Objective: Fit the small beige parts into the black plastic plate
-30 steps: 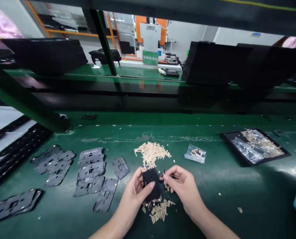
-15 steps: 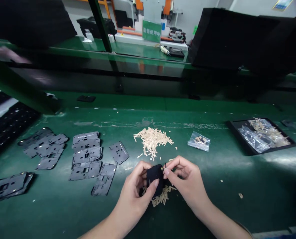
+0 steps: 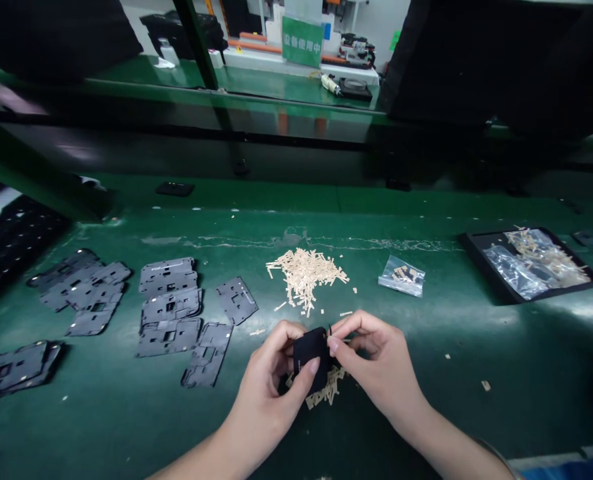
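My left hand (image 3: 269, 387) is closed around a small black flat part (image 3: 310, 357), thumb on its near face and fingers behind. It is held tilted up above the bench. At its upper right edge, the thumb and forefinger of my right hand (image 3: 371, 357) pinch together on a thin dark piece (image 3: 330, 331), too small to name. Below the black part, a small heap of pale strips (image 3: 326, 392) shows partly behind it. Beyond my hands lies a larger pile of the same pale strips (image 3: 304, 277).
Dark grey plates (image 3: 169, 307) lie in groups on the left of the green bench (image 3: 386, 220). To the right are a clear bag (image 3: 402, 277) of small pieces and a black tray (image 3: 514, 287) holding bags and strips. A black tray-like rack (image 3: 16, 247) stands far left.
The whole view has shifted slightly, with the bench things appearing a little higher. Both hands keep nearly the same hold on the black part.
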The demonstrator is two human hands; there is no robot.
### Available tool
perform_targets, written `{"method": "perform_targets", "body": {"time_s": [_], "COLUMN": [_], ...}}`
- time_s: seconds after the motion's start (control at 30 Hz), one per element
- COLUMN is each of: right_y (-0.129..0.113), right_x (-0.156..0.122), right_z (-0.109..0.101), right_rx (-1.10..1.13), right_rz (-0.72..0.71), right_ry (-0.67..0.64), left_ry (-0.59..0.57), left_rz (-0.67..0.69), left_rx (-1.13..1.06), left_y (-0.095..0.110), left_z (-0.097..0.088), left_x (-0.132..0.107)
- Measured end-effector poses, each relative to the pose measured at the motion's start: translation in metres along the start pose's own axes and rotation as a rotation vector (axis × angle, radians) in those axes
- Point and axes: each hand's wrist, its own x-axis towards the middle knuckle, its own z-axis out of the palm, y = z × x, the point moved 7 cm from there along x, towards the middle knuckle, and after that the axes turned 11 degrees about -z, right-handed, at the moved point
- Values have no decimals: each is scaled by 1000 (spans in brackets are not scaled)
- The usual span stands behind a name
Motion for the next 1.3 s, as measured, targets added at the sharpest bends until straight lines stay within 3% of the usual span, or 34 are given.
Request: {"method": "perform_targets", "body": {"time_s": [0.4, 1.0, 1.3], "right_y": [8, 11, 11], "right_x": [0, 0, 0], "right_z": [3, 3, -3], "right_rx": [88, 131, 25], "right_rz": [129, 137, 141], "right_ry": [-40, -29, 18], "left_ry": [-16, -51, -37], "left_rz": [-29, -6, 32], "left_rx": [-18, -68, -24], "left_y": [0, -1, -1], "left_z": [1, 1, 0], "left_x": [-1, -1, 0]}}
